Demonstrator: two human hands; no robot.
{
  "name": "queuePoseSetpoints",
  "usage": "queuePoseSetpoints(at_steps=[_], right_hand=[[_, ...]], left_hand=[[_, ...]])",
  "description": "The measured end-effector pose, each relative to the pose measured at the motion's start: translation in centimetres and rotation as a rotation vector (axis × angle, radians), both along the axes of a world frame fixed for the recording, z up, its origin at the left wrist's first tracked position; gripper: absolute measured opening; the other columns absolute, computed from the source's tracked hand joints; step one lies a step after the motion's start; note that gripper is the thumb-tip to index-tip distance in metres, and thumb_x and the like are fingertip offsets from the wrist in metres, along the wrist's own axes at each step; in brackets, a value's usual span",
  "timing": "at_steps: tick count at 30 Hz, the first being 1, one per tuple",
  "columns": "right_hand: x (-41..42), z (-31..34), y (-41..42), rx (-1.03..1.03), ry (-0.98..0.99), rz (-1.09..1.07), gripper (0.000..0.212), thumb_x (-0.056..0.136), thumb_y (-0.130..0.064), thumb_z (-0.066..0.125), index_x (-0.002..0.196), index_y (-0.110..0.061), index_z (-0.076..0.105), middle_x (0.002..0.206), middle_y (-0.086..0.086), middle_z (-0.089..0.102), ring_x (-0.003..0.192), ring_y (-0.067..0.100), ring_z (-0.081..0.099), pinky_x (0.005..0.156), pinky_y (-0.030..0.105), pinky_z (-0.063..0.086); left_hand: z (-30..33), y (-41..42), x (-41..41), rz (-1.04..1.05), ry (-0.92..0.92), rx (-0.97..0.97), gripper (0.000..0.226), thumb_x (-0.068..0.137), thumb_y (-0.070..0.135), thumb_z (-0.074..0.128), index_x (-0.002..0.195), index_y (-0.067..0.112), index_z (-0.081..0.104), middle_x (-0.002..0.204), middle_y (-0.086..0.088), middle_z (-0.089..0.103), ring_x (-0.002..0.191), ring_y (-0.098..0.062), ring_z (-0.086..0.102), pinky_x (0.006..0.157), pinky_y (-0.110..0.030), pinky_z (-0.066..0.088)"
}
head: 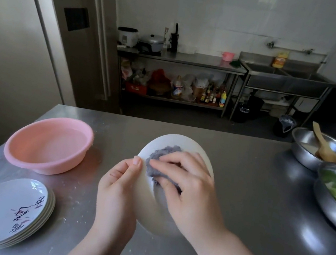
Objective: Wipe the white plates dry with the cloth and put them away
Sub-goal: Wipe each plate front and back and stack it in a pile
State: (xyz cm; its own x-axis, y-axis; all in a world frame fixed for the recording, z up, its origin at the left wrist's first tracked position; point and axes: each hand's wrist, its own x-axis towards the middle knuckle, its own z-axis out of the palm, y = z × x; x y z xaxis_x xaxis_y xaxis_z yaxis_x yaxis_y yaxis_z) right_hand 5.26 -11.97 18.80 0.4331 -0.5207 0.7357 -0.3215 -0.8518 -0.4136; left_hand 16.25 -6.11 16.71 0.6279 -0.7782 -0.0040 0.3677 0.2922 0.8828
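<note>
Left hand (118, 187) gripping white plate (182, 144) rim above desk (252, 183) | right hand (188, 187) pressing grey cloth (163, 155), fingers curled | stacked plates (4, 212) lying front-left, dark brushwork writing unreadable

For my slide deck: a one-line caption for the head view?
Left hand holds white plate; right hand wipes it with grey cloth.

I hold one white plate (178, 144) tilted above the worktop, a crumpled grey cloth (161, 157) pressed on its face. Four more plates (0, 213), painted with dark script, lie stacked near the worktop's left corner.
</note>
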Motion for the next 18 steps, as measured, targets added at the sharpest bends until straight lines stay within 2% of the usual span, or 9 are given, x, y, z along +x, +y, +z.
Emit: queuePoseSetpoints(at_steps=[3, 5, 8, 9, 12, 15, 16, 18], right_hand=[[-0.1, -1.0, 0.7, -0.026, 0.031, 0.043, 0.027, 0.078, -0.004, 0.068, 0.101, -0.016, 0.076, 0.097, -0.002, 0.066, 0.09, 0.018, 0.057, 0.082, 0.025, 0.047], [-0.4, -1.5, 0.8, -0.042, 0.052, 0.059, 0.028, 0.078, -0.003, 0.068, 0.102, -0.016, 0.076, 0.097, -0.004, 0.065, 0.09, 0.016, 0.056, 0.083, 0.022, 0.046], [-1.0, -2.5, 0.9, -0.085, 0.088, 0.07, 0.027, 0.079, -0.001, 0.066, 0.1, -0.016, 0.075, 0.096, -0.004, 0.064, 0.089, 0.014, 0.053, 0.083, 0.018, 0.044], [-1.3, -2.8, 1.0, -0.109, 0.092, 0.065, 0.025, 0.082, -0.002, 0.064, 0.099, -0.015, 0.076, 0.095, -0.003, 0.065, 0.089, 0.014, 0.053, 0.082, 0.019, 0.045], [-1.6, -3.3, 1.2, -0.118, 0.09, 0.04, 0.022, 0.085, -0.004, 0.06, 0.098, -0.013, 0.076, 0.093, -0.002, 0.066, 0.086, 0.016, 0.054, 0.077, 0.024, 0.048], [-0.8, -3.0, 1.4, -0.083, 0.085, -0.008, 0.026, 0.086, -0.006, 0.056, 0.1, -0.015, 0.075, 0.091, -0.002, 0.065, 0.086, 0.017, 0.054, 0.071, 0.029, 0.05], [-0.5, -2.9, 1.5, -0.093, 0.085, -0.013, 0.028, 0.086, -0.007, 0.052, 0.101, -0.015, 0.075, 0.092, -0.003, 0.064, 0.086, 0.017, 0.054, 0.071, 0.029, 0.05], [-0.4, -2.9, 1.5, -0.146, 0.096, -0.01, 0.028, 0.087, -0.004, 0.053, 0.101, -0.014, 0.074, 0.093, -0.002, 0.064, 0.086, 0.017, 0.053, 0.074, 0.028, 0.048]], left_hand=[[0.3, -0.3, -0.2, -0.026, 0.143, -0.026, 0.023, 0.094, 0.022, 0.056, 0.082, 0.005, 0.064, 0.079, -0.018, 0.064, 0.071, -0.024, 0.061, 0.059, -0.025, 0.051], [0.5, -0.4, -0.1, -0.039, 0.223, -0.015, 0.026, 0.092, 0.026, 0.056, 0.095, 0.0, 0.062, 0.087, -0.019, 0.063, 0.073, -0.025, 0.064, 0.056, -0.025, 0.052], [0.8, -0.5, -0.1, -0.051, 0.386, 0.043, 0.053, 0.089, 0.035, 0.058, 0.117, -0.009, 0.055, 0.107, -0.02, 0.064, 0.088, -0.032, 0.066, 0.058, -0.028, 0.054], [0.8, -0.5, -0.1, -0.043, 0.419, 0.065, 0.053, 0.091, 0.037, 0.057, 0.12, -0.008, 0.055, 0.11, -0.022, 0.066, 0.091, -0.035, 0.068, 0.058, -0.031, 0.054], [0.7, -0.7, -0.4, 0.006, 0.394, 0.076, 0.032, 0.096, 0.036, 0.053, 0.098, 0.008, 0.068, 0.094, -0.02, 0.072, 0.078, -0.035, 0.07, 0.053, -0.034, 0.054], [0.6, -1.0, -1.3, 0.011, 0.354, 0.076, 0.034, 0.099, 0.034, 0.052, 0.074, 0.018, 0.068, 0.072, -0.013, 0.068, 0.062, -0.026, 0.066, 0.046, -0.029, 0.05], [0.6, -1.0, -1.3, 0.009, 0.357, 0.082, 0.034, 0.099, 0.034, 0.052, 0.072, 0.019, 0.068, 0.068, -0.01, 0.067, 0.057, -0.023, 0.065, 0.044, -0.026, 0.049], [0.6, -1.2, -0.9, -0.031, 0.382, 0.092, 0.029, 0.098, 0.038, 0.052, 0.089, 0.016, 0.068, 0.075, -0.013, 0.07, 0.056, -0.024, 0.068, 0.042, -0.026, 0.049]])
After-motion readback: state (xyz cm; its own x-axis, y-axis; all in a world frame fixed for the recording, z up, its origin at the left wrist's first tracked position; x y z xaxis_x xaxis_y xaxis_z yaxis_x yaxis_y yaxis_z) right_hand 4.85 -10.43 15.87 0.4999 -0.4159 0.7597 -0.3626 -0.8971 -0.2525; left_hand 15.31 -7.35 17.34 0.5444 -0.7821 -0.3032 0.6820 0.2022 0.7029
